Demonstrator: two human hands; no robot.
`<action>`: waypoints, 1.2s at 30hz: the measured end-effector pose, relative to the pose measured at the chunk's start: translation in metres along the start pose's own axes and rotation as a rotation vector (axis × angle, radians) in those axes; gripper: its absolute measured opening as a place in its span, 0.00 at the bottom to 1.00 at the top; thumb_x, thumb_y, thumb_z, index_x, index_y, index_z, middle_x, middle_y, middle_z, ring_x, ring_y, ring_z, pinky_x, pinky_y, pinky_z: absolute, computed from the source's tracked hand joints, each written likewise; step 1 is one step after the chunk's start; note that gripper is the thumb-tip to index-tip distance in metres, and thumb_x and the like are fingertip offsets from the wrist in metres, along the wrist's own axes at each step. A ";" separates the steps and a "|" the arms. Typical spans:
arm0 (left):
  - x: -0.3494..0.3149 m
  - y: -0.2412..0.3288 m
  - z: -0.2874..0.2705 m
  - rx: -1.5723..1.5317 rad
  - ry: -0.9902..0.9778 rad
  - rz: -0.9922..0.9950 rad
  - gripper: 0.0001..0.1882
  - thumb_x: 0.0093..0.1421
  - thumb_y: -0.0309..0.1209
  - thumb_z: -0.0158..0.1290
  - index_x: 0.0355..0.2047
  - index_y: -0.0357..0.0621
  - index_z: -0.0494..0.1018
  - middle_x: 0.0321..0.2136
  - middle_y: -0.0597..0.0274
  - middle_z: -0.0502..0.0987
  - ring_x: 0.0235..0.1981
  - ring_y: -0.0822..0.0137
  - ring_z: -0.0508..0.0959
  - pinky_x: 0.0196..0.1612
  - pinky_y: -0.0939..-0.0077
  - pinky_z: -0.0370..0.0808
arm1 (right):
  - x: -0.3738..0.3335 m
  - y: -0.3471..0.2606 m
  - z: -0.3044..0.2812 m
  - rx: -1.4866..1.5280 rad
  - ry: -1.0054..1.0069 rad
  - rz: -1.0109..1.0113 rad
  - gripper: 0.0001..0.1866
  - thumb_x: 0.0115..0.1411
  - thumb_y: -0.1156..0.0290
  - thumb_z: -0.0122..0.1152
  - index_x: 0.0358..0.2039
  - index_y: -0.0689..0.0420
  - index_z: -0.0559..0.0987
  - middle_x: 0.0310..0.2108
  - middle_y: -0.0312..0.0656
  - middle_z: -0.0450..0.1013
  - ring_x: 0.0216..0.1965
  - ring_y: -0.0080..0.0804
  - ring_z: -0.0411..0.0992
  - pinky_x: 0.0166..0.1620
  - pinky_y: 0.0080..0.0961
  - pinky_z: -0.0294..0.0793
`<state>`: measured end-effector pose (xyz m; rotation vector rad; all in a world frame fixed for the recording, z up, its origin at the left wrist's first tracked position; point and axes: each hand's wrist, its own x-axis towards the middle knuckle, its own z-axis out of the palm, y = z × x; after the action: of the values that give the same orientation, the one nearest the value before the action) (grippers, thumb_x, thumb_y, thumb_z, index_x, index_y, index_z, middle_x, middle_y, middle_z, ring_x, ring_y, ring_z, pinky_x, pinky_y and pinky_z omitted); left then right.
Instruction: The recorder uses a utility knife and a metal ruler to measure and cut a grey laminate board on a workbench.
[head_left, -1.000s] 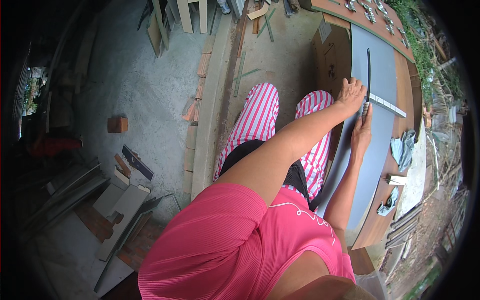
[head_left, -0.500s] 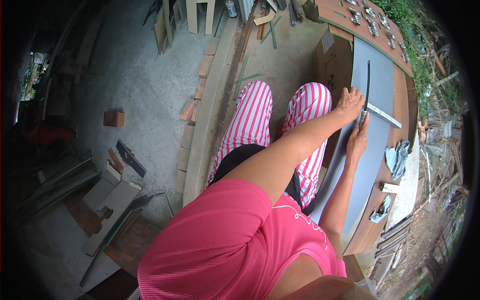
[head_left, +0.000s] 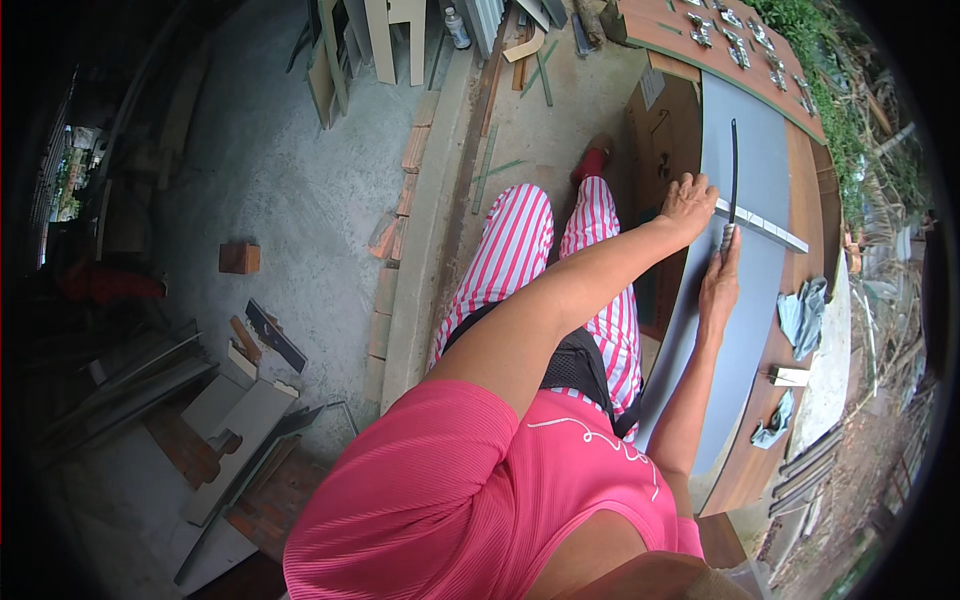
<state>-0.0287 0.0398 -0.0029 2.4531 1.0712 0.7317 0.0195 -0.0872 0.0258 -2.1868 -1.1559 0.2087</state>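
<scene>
My left hand (head_left: pixel 690 208) is closed on the near end of a slim whitish strip (head_left: pixel 765 229) with dark cross marks, which lies across a grey panel (head_left: pixel 722 370). In my right hand (head_left: pixel 718 282) is the wrapped handle of a thin black hacksaw blade (head_left: pixel 735 165). That blade points away from me and crosses the strip beside my left fingers. Whether its teeth touch the strip I cannot tell.
The panel rests on a brown board above a cardboard box (head_left: pixel 672 120). Several metal hinges (head_left: pixel 738 50) lie on a brown board at the far end. Grey-blue cloths (head_left: pixel 802 315) lie along the right edge. A brick (head_left: pixel 239 258) and board offcuts (head_left: pixel 240 430) are on the floor at left.
The whole view has shifted slightly. My right leg has moved back from the panel, and a red shoe now shows. Both hands keep their holds; the blade has slid only slightly.
</scene>
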 end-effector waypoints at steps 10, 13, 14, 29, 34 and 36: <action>-0.001 -0.011 0.000 0.003 -0.076 0.019 0.10 0.55 0.32 0.49 0.36 0.42 0.68 0.37 0.51 0.65 0.40 0.54 0.67 0.39 0.61 0.65 | -0.061 0.015 -0.027 0.066 -0.086 0.006 0.28 0.62 0.72 0.42 0.61 0.36 0.51 0.50 0.50 0.67 0.44 0.43 0.71 0.43 0.33 0.68; 0.002 -0.006 -0.004 0.012 -0.102 0.041 0.10 0.55 0.32 0.48 0.36 0.43 0.68 0.36 0.50 0.66 0.39 0.54 0.68 0.39 0.61 0.64 | -0.083 0.006 -0.034 0.067 -0.081 0.076 0.29 0.62 0.73 0.42 0.61 0.35 0.50 0.50 0.50 0.66 0.47 0.42 0.70 0.44 0.32 0.68; 0.003 -0.007 -0.003 0.007 -0.107 0.040 0.10 0.55 0.32 0.48 0.36 0.43 0.68 0.36 0.50 0.66 0.39 0.54 0.68 0.39 0.61 0.64 | -0.082 0.002 -0.035 0.063 -0.082 0.081 0.29 0.62 0.73 0.42 0.61 0.35 0.50 0.50 0.50 0.66 0.47 0.42 0.70 0.44 0.32 0.68; 0.008 -0.001 -0.012 -0.008 -0.227 -0.063 0.13 0.52 0.26 0.45 0.40 0.44 0.67 0.40 0.50 0.66 0.42 0.53 0.69 0.41 0.62 0.66 | 0.034 -0.001 0.008 0.096 -0.012 -0.172 0.27 0.62 0.70 0.40 0.61 0.38 0.52 0.52 0.47 0.65 0.47 0.38 0.69 0.45 0.30 0.67; 0.005 -0.008 -0.015 -0.003 -0.208 -0.045 0.13 0.53 0.26 0.45 0.40 0.45 0.67 0.40 0.51 0.66 0.42 0.54 0.69 0.41 0.62 0.66 | 0.007 -0.006 -0.002 0.063 -0.123 0.026 0.28 0.62 0.72 0.40 0.61 0.38 0.51 0.53 0.47 0.64 0.47 0.39 0.69 0.46 0.29 0.67; 0.007 -0.007 -0.015 -0.002 -0.251 -0.030 0.13 0.53 0.25 0.44 0.40 0.44 0.67 0.39 0.51 0.67 0.41 0.54 0.69 0.40 0.62 0.66 | -0.012 0.005 -0.006 0.066 -0.116 0.022 0.28 0.62 0.72 0.40 0.61 0.37 0.51 0.53 0.47 0.64 0.47 0.39 0.69 0.46 0.28 0.67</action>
<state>-0.0378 0.0511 0.0077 2.4416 1.0069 0.4007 0.0180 -0.1015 0.0260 -2.1535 -1.1719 0.3826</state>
